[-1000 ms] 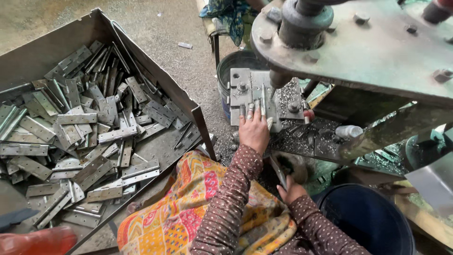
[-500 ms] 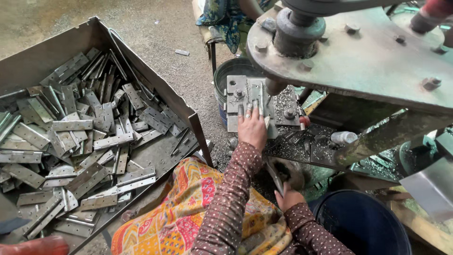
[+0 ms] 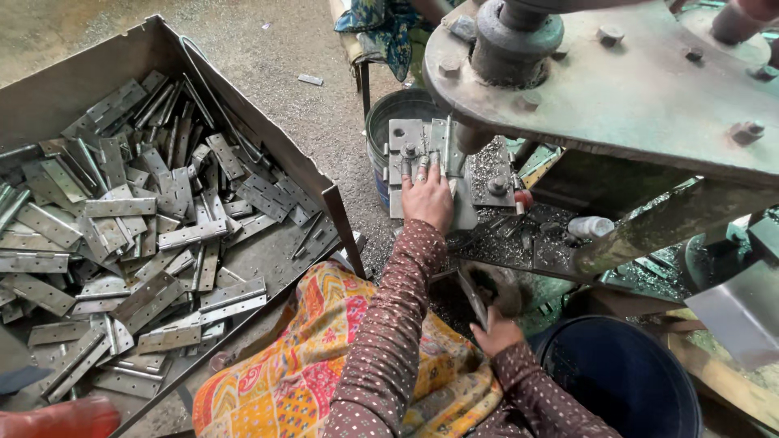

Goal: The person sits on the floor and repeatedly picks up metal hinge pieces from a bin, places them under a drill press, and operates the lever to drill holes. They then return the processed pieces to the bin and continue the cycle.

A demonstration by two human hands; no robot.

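Two hands at the press die block: left hand, fingers flat and together, pins a steel hinge plate on it; right hand, below, grips another strip. Risk: ram just beside fingertips, could crush them.

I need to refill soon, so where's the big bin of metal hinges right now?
The metal tray of hinges fills the left side of the head view, on the floor beside the person's patterned lap cloth.

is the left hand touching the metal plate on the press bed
Touching. The head view shows the left hand lying flat on the metal plate, its fingers spread over the plate's surface with no gap visible beneath them.
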